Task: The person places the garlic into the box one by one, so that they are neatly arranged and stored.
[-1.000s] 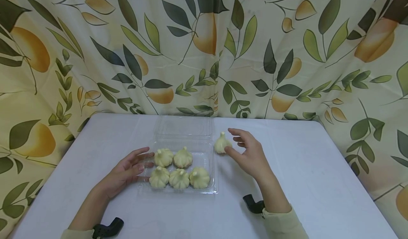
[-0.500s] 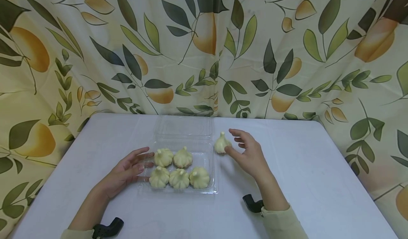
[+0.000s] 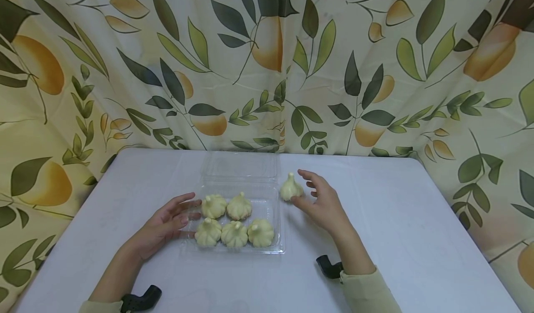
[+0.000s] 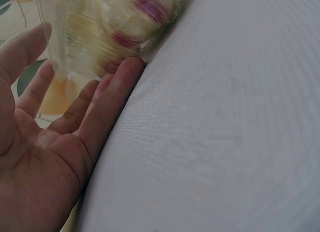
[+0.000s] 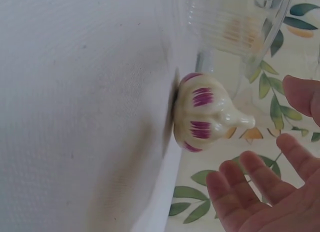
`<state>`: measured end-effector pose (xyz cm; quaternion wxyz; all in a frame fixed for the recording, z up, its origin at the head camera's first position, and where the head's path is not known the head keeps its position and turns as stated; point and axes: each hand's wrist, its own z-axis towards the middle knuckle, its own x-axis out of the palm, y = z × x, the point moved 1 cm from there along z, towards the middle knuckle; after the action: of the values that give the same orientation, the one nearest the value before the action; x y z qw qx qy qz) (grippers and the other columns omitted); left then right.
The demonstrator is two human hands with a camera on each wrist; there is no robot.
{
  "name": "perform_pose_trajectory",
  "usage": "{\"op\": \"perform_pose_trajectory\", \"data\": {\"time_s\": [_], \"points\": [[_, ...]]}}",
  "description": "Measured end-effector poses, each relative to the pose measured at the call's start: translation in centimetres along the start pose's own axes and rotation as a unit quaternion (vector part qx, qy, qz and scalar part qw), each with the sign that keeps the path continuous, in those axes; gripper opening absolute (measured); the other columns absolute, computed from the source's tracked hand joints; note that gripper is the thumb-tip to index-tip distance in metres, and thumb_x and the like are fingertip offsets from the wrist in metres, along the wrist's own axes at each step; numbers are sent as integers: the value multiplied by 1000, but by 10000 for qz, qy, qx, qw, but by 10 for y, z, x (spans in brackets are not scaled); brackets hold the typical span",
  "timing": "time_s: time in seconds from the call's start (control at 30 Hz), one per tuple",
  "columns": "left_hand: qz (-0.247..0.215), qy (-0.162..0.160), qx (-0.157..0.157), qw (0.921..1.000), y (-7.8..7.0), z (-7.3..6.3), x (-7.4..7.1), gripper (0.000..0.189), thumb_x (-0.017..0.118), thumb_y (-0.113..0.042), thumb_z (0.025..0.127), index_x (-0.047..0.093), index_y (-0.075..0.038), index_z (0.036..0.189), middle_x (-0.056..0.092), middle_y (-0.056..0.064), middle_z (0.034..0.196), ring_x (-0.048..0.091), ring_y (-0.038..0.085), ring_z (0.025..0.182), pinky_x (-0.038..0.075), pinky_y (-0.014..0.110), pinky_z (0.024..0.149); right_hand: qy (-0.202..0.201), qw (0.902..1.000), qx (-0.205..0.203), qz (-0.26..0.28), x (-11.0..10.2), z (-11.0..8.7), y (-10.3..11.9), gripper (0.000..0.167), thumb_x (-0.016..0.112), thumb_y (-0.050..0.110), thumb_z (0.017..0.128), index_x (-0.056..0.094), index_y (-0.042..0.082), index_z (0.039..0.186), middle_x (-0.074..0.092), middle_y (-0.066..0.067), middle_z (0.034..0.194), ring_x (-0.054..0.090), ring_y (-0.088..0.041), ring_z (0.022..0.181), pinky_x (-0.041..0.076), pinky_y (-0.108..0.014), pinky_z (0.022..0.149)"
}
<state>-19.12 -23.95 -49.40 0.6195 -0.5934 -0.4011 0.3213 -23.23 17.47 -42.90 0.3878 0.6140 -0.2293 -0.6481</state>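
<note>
One garlic bulb [image 3: 290,187], pale with purple streaks in the right wrist view, stands upright on the white table just right of a clear plastic box [image 3: 280,239]. My right hand [image 3: 323,204] hovers around its right side with fingers spread and apart from it; the right wrist view shows a gap between the bulb [image 5: 207,112] and the fingers. Several more garlic bulbs [image 3: 234,233] sit in the box in two rows, three in front and two behind. At the box's left wall rests my left hand [image 3: 167,222], fingers extended, fingertips at the plastic.
The box's hinged lid [image 3: 239,167] lies folded back toward the rear table edge. A white cloth covers the table [image 3: 396,220]. Behind it hangs a curtain [image 3: 250,95] printed with leaves and fruit. Black wrist camera mounts [image 3: 330,267] stick out from both wrists.
My right hand has drawn slightly toward me and left, its thumb passing lower in front of the single garlic bulb. The left hand, box and bulbs stay put.
</note>
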Motion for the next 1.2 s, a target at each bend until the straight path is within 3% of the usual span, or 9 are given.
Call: {"op": "perform_pose_trajectory", "data": {"time_s": [0.53, 0.93, 1.2], "points": [[42, -57, -12, 10000, -2, 0, 1, 60, 47, -6, 104, 20, -8, 157, 25, 24, 159, 50, 25, 131, 55, 50, 92, 291, 9995, 139, 8, 8, 9, -5, 77, 79, 18, 84, 41, 14, 151, 46, -19, 151, 48, -41, 134, 45, -56, 104], [29, -3, 4, 10000, -3, -2, 2, 60, 46, -4, 104, 19, -7, 157, 25, 24, 159, 49, 26, 132, 55, 50, 92, 393, 9977, 553, -64, 12, 16, -7, 79, 79, 25, 84, 38, 18, 152, 46, -17, 151, 48, -42, 133, 42, -60, 106], [9, 25, 33, 10000, -2, 0, 2, 59, 44, -4, 104, 19, -7, 157, 24, 25, 159, 49, 27, 132, 55, 51, 92, 493, 9969, 602, -106, 13, 16, -9, 81, 78, 27, 85, 37, 17, 153, 46, -17, 151, 48, -40, 134, 42, -59, 106]]}}
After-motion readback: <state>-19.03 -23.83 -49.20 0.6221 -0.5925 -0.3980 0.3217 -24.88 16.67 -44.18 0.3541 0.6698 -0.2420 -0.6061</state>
